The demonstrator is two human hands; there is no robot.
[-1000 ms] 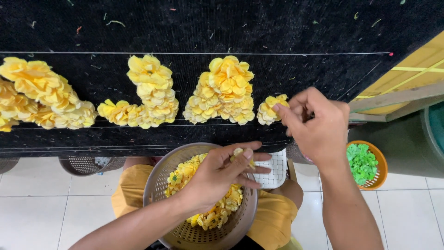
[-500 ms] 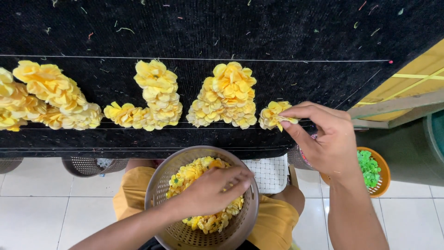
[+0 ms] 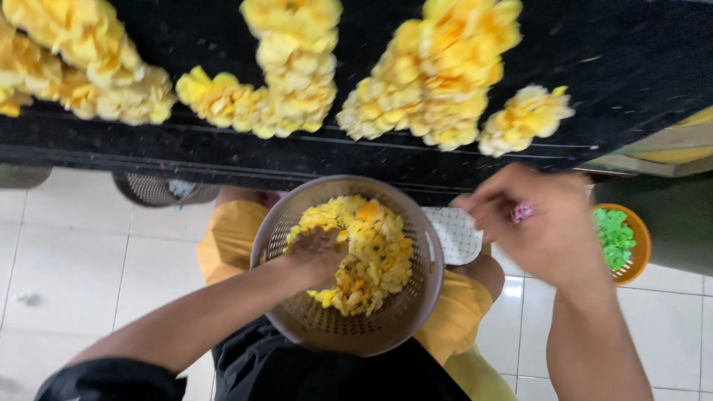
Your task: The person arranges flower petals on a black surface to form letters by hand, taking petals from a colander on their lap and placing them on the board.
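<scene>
A round brown perforated basket (image 3: 429, 249) rests on my lap, filled with yellow flower pieces (image 3: 382, 245). My left hand (image 3: 319, 256) is pushed down into those pieces with its fingers curled among them. My right hand (image 3: 542, 230) hovers blurred just right of the basket, below the black board (image 3: 631, 59), fingers bent, with a small pink thing (image 3: 522, 213) showing at them. On the board hang yellow flower clusters: a small one (image 3: 523, 119) nearest my right hand, a big one (image 3: 438, 74), and others (image 3: 293, 67) further left.
An orange bowl (image 3: 637, 249) of green pieces (image 3: 613, 238) stands on the floor at right. A white perforated piece (image 3: 457, 234) lies beside the basket. Another mesh basket (image 3: 156, 189) sits under the board at left. White floor tiles (image 3: 89, 260) lie below.
My right hand has dropped from the small flower cluster on the board to beside the basket. My left hand has sunk deeper into the yellow pieces. The view has moved closer.
</scene>
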